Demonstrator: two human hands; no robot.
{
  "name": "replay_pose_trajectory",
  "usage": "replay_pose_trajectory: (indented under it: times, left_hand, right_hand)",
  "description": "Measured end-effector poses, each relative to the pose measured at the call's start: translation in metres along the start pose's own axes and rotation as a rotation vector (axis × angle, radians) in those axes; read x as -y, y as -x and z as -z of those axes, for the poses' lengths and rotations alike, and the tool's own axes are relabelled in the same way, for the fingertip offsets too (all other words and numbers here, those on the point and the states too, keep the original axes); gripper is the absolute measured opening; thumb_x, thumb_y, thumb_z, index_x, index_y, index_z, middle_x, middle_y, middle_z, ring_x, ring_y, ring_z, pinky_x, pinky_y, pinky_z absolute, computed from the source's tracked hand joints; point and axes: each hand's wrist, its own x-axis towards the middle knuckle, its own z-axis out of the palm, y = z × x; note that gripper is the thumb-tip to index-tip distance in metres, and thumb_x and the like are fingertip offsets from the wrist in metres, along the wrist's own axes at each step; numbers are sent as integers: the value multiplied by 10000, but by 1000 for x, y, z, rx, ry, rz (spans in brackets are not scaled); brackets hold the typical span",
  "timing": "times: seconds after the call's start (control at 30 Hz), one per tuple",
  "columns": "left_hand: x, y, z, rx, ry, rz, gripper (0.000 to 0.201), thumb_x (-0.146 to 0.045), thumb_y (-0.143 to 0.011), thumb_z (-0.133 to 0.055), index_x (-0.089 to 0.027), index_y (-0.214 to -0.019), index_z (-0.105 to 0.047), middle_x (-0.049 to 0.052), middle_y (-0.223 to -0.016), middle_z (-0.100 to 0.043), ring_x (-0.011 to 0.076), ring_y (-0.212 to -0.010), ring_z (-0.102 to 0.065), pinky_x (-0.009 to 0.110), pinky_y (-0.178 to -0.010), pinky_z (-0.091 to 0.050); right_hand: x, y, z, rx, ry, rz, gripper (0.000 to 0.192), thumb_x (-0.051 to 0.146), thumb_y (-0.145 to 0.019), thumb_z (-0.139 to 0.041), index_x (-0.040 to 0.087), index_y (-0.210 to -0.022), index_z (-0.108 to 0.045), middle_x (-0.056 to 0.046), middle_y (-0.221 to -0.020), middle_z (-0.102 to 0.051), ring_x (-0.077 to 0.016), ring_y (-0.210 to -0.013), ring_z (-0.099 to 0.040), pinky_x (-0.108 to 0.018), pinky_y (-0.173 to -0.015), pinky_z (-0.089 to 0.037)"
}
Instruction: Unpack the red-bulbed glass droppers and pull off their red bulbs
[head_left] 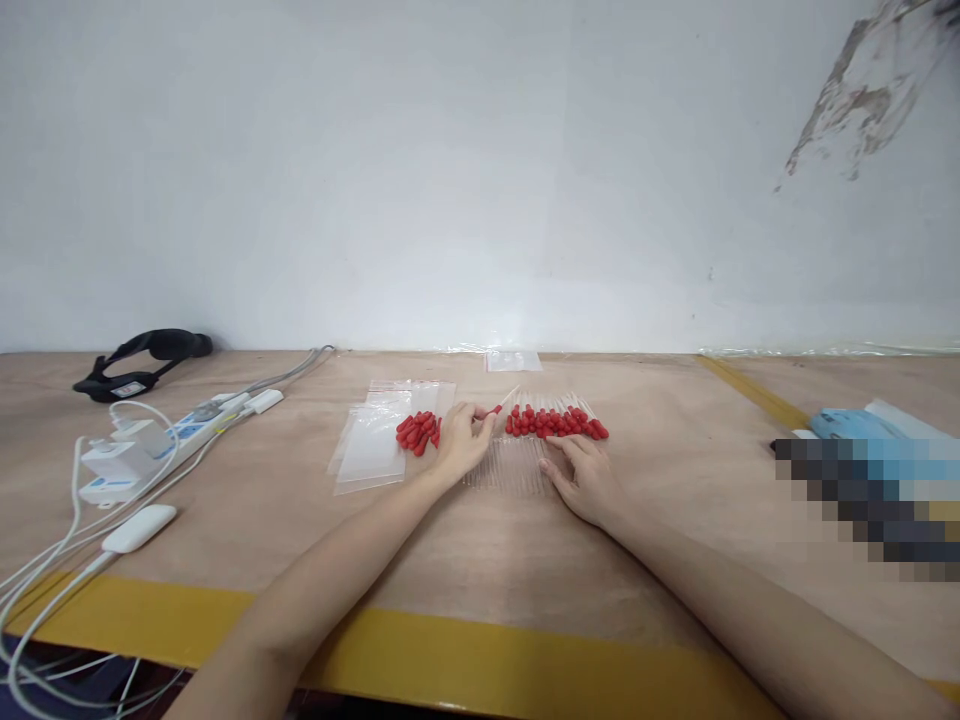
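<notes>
Left hand (463, 440) of ours pinches one red-capped dropper (501, 405), which points to 2 o'clock. Right hand (581, 478) lies flat and open on the clear tubes, with the dropper row (556, 421) just at its 12 o'clock.

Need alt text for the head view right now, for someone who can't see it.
Two bare hands work at a wooden table: the left hand pinches one red-capped dropper, the right hand rests flat on a row of clear droppers. A small pile of red caps lies on clear zip bags; a power strip sits far left.
</notes>
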Motion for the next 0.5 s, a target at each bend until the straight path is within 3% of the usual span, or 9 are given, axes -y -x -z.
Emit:
replay_pose_trajectory:
  times: [0.2,0.33,0.5]
  left_hand:
    - [21,48,38,91,-2,-296,170,-328,-821,-486,-191,-849,-582,44,-857,-596,187,-842,-511,338,-777,-369]
    - [24,61,44,120,-19,-383,162,-325,-818,-497,-197,-859,-589,50,-880,-603,188,-855,-501,350,-783,-354]
    - [17,61,41,120,9,-439,160,-326,-817,-505,-204,-863,-597,44,-876,-618,178,-855,-509,352,-810,-354]
  right_hand:
    - [6,-3,4,-160,-61,110,480,352,-790,-500,181,-1231,-422,-135,-1175,-453,-242,-1114,-428,-409,-899,-399]
    - [15,-2,9,-84,28,284,473,365,-788,-514,198,-1226,-451,-108,-1194,-493,-229,-1116,-429,-417,-940,-342]
    - [25,0,9,22,99,387,296,324,-817,-498,235,-1090,-569,-49,-955,-637,-190,-985,-508,-436,-954,-262]
